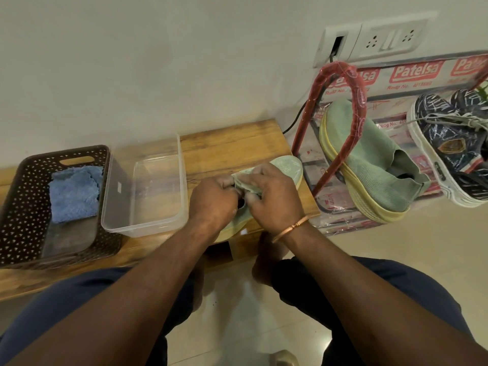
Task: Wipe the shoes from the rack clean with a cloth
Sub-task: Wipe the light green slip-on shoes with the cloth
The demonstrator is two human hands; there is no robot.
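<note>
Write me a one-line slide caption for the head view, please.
Left hand and right hand grip a green shoe on the wooden bench; the blue cloth lies in the basket.

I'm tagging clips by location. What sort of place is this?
Probably a home, near the entrance: a shoe rack holding shoes stands beside a low wooden bench, on a tiled floor, under a wall socket.

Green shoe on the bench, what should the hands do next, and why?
Probably the left hand should reach for the blue cloth in the basket: it and the right hand both grip the green shoe, seemingly with no cloth.
</note>
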